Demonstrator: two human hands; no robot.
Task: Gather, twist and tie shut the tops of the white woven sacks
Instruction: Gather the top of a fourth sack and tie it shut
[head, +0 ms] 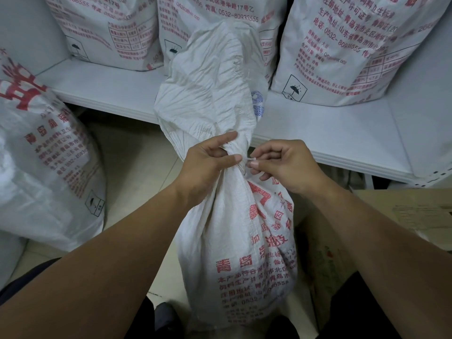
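Just before a white shelf (110, 89) of printed sacks (342, 45), the white woven sack (244, 241) stands on the floor (137, 167); the left hand (205, 165) grips its twisted neck (234, 149), right hand (286, 165) fingers (269, 152) pinching a thin white tie (250, 159).

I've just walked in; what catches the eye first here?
In the middle, a white sack with red print has its top gathered into a tight neck, gripped by the left hand, while the right hand pinches a thin white tie beside it. Behind, more printed sacks stand on a white shelf.
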